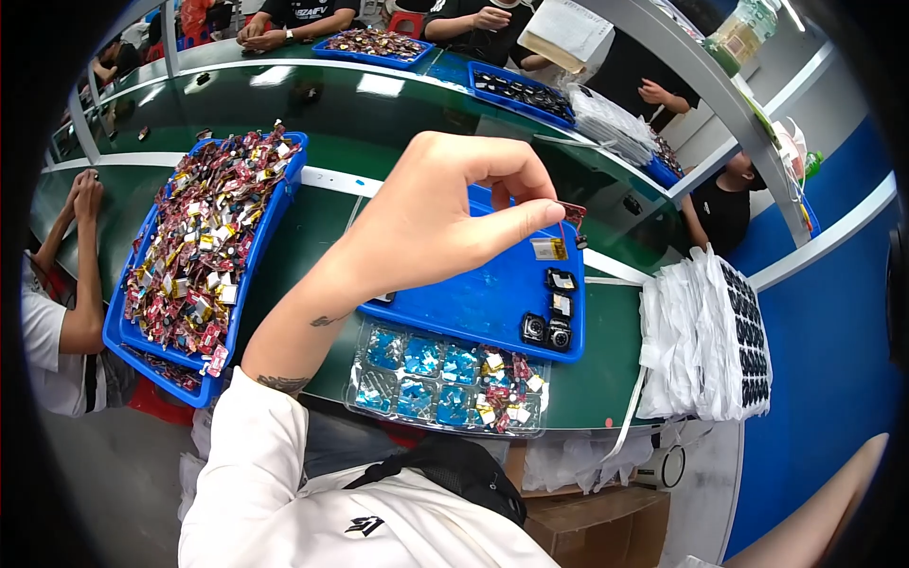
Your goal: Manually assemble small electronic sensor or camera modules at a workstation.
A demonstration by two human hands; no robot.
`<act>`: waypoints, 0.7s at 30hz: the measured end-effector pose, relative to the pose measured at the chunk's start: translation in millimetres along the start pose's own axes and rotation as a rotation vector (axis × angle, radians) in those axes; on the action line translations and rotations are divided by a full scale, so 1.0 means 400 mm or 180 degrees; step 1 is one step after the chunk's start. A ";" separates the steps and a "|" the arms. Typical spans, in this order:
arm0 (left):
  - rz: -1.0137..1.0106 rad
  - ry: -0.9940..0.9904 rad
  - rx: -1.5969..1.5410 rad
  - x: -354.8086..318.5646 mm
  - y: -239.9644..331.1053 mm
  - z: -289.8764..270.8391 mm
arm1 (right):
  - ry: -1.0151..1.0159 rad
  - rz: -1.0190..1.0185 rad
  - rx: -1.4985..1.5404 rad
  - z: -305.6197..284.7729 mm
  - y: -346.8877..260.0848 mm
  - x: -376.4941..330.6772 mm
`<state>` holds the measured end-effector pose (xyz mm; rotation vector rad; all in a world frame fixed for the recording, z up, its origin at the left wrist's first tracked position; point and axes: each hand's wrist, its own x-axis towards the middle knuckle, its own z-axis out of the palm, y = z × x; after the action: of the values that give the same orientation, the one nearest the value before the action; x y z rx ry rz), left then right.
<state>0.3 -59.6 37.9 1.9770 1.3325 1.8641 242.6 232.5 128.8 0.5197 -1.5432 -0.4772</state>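
My left hand (454, 204) reaches over a blue tray (454, 308), thumb and forefinger pinched on a small red circuit board (572, 214). A silver-and-yellow battery (548, 249) hangs below the board, seemingly by thin wires. Several small black camera-like units (560, 333) sit along the tray's right side. Nearer to me, a clear compartment tray (379, 414) holds blue pieces in most cells and red boards with batteries in its right cells. My right forearm (819, 511) shows at the lower right rim; its hand is out of the picture.
At left, a blue tray (296, 170) is heaped with red boards and batteries. White plastic trays (677, 346) with black parts stand stacked at right. A grey frame post (696, 80) slants overhead. Co-workers sit at left and beyond the green table (606, 379). Below stands a cardboard box (601, 525).
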 end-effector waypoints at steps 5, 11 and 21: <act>-0.0147 -0.0031 0.0065 -0.002 0.010 0.008 | -0.0205 0.0040 -0.0142 -0.063 0.041 -0.040; -0.0094 -0.0019 0.0189 -0.003 0.004 0.011 | -0.0272 0.0113 -0.0249 -0.080 0.088 -0.107; -0.0183 0.0066 0.0012 -0.001 0.014 0.003 | -0.0203 0.0032 -0.0285 0.023 0.168 -0.087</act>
<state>4.3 -62.6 40.9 1.9049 1.3842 1.8630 231.8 307.1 140.3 0.4311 -1.5768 -0.5571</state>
